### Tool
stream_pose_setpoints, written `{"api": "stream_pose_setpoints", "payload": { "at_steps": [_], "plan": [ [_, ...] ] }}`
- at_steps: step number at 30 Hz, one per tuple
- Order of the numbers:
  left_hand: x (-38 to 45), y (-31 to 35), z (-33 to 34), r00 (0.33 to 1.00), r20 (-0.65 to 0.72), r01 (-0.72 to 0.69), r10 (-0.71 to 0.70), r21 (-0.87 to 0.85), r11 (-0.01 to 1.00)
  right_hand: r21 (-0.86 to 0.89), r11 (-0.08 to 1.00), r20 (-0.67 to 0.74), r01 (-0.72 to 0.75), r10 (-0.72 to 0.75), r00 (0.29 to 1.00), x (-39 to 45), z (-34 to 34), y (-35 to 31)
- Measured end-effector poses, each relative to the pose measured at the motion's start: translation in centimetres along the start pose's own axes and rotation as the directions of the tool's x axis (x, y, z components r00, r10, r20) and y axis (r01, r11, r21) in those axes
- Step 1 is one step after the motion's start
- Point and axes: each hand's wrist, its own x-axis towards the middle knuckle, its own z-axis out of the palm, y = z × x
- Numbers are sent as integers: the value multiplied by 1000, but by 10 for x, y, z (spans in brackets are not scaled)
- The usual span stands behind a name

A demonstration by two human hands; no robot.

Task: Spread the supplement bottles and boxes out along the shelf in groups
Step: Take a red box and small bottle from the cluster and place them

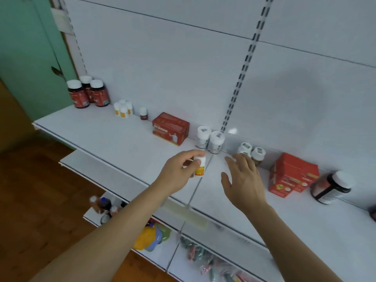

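Shelf (pixel 114 137) already has most of the stock strung out along the back wall in little clumps, which is the whole point here. Three dark red-label bottles (pixel 87 93) sit at about 10 o'clock, then a cluster of tiny white bottles with yellow labels (pixel 123 108), one lone small dark bottle (pixel 143 113) and a red box (pixel 170 128).

Left hand (pixel 179 171) is near centre frame, fingers clamped round a small white bottle with a yellow-orange label (pixel 200 166), held just above the shelf. It looks like the same kind as that yellow-label cluster, so my guess is it's headed to 10 o'clock to join them.

Right hand (pixel 245 181) hovers at about 3 o'clock of it, fingers apart and holding nothing, just in front of two white-capped bottles (pixel 251 150). Two more white-lidded tubs (pixel 210 139) stand touching each other behind the held bottle. Further toward 3 o'clock are stacked red boxes (pixel 293 175) and a big dark bottle (pixel 331 187).
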Motion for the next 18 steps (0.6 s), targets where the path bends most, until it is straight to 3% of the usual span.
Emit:
{"api": "stream_pose_setpoints", "payload": {
  "at_steps": [11,18],
  "plan": [
    [0,-43,-154,983,-157,91,-94,-25,996,94,987,24,126,-129,991,69,50,-152],
    [50,-69,-234,972,-216,119,-94,103,988,187,969,29,163,-171,985,148,103,-201]
  ]
}}
